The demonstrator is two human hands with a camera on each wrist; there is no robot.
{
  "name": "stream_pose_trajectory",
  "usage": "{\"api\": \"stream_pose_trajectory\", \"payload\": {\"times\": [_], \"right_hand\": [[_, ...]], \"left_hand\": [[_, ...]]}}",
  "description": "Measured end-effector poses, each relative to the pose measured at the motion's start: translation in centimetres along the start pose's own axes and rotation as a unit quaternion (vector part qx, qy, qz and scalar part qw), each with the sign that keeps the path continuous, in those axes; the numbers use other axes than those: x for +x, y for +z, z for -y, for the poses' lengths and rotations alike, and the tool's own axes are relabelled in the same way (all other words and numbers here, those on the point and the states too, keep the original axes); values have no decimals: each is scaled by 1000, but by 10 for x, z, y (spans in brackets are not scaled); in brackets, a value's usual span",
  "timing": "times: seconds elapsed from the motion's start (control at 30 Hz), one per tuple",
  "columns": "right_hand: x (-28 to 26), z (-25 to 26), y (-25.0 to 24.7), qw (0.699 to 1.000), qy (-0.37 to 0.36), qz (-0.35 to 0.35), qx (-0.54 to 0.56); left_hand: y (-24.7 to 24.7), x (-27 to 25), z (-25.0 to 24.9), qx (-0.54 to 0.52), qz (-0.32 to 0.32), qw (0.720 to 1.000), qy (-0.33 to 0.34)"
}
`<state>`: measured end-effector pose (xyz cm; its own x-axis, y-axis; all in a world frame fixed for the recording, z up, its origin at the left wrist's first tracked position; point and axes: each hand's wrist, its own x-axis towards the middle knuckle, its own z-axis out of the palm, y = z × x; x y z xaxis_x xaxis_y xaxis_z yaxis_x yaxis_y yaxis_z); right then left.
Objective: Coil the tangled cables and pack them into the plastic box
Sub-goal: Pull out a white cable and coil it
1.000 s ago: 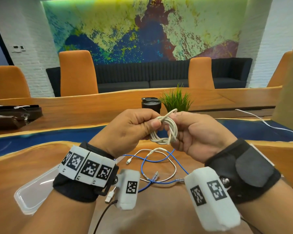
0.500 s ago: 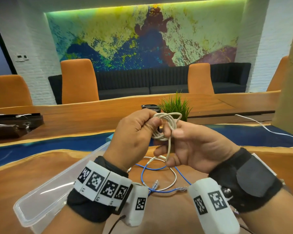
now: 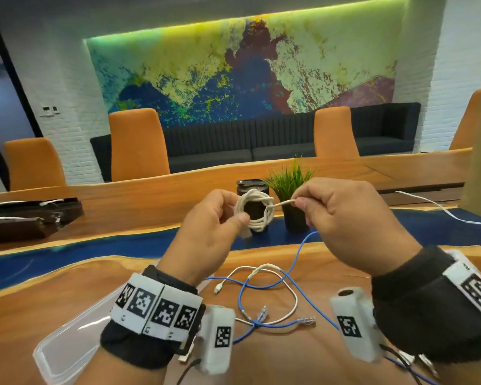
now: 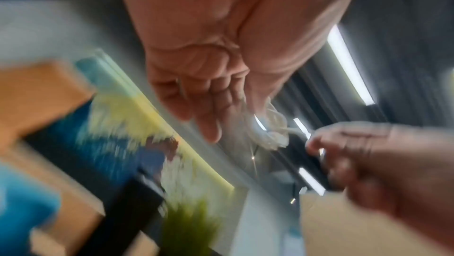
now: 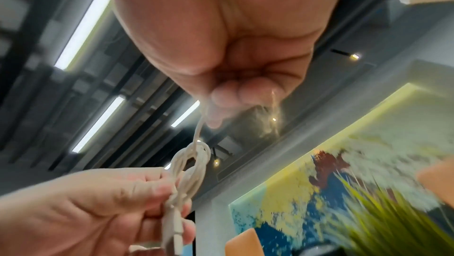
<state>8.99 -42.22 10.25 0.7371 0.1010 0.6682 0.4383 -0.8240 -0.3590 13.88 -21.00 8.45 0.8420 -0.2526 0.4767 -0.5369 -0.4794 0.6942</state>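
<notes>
**Fingers pinching the white cable coil**

Left hand point(image 3: 206, 234) is gripping the coil point(image 3: 254, 211) above the table point(image 3: 53, 284); my right hand point(image 3: 350, 218) is pinching its loose end. Other cables point(image 3: 264, 298) are lying near the plastic box point(image 3: 64, 354), left.

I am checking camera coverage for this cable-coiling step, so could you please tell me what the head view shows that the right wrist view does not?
Only the head view shows the plastic box, the blue cable tangled with a white cable on the table, and the wristbands. Only the right wrist view shows the coil's plug by the left fingers and the ceiling lights. Both show the left hand holding the white coil while the right hand pinches its free end.
</notes>
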Motion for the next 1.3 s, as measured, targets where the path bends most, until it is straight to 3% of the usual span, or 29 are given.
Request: {"api": "stream_pose_trajectory", "payload": {"times": [0.07,0.2,0.4,0.63,0.77,0.9,1.07,1.3], "right_hand": [[-2,9,-1,996,-42,26,-73],[-5,24,-5,987,-92,55,-122],[-6,27,-11,983,-143,27,-109],[-2,2,-25,993,-107,-20,-46],[0,-8,-18,996,-85,-10,-19],[1,-10,-10,997,-60,2,43],[1,-13,-3,980,11,48,190],[-1,-12,-11,981,28,128,144]], "left_hand": [[-3,-2,-4,118,17,991,56],[0,-9,-22,207,42,966,150],[0,-9,-15,179,73,963,188],[3,-7,-12,107,61,972,201],[0,-9,-15,118,118,970,177],[-2,-12,-22,59,171,974,139],[-1,-12,-22,93,83,972,201],[-1,-11,-23,89,41,962,254]]}}
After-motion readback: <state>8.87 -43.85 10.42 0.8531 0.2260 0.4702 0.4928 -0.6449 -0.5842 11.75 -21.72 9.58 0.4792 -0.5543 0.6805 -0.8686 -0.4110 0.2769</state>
